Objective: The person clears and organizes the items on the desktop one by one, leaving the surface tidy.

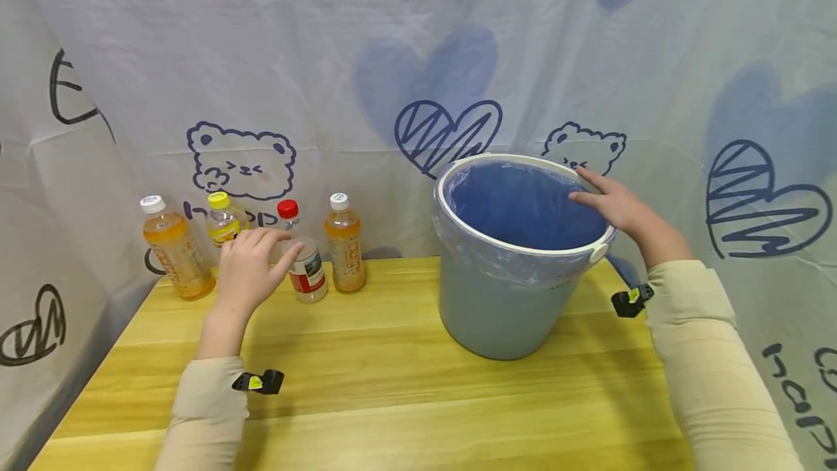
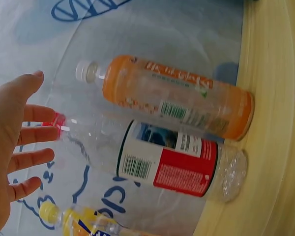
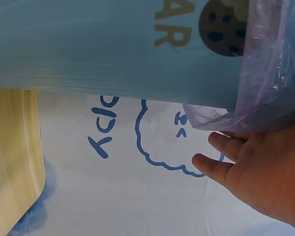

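Observation:
My left hand [image 1: 251, 267] is raised beside a clear plastic bottle [image 1: 307, 271] with a red cap and a red-and-white label. In the left wrist view its spread fingers [image 2: 39, 133] overlap the red cap [image 2: 55, 126], with nothing held. My right hand [image 1: 617, 203] rests at the right side of a blue-grey trash bin's white rim [image 1: 487, 232]. Its thumb reaches over the opening, and the right wrist view shows straight fingers [image 3: 214, 167] outside the bin. A clear plastic liner [image 1: 523, 267] is folded over the rim.
Two orange-tinted bottles with white caps, one at far left [image 1: 179, 256] and one right of the red-capped bottle [image 1: 345, 249], stand along the back of the wooden table [image 1: 392, 398]. A yellow-capped bottle [image 1: 221, 216] is partly behind my left hand. A printed curtain [image 1: 314, 57] hangs behind.

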The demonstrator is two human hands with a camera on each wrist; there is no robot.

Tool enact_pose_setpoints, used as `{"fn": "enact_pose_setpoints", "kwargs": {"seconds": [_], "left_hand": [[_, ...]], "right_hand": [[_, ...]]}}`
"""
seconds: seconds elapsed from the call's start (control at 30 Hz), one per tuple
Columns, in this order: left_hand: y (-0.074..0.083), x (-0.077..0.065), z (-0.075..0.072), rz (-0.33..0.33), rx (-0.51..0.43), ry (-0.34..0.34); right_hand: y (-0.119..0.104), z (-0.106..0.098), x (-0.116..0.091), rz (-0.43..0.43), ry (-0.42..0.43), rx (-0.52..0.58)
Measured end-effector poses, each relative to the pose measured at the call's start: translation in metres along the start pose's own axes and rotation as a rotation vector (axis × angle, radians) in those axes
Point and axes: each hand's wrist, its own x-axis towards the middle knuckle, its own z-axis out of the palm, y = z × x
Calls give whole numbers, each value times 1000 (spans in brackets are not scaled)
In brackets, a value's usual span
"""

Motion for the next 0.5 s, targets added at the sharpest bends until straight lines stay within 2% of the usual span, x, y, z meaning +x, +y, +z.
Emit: {"fn": "enact_pose_setpoints", "kwargs": {"seconds": [0.5], "left_hand": [[-19,4,5,-150,60,-44]], "right_hand": [[-1,-3,2,-93,53,-221]]}}
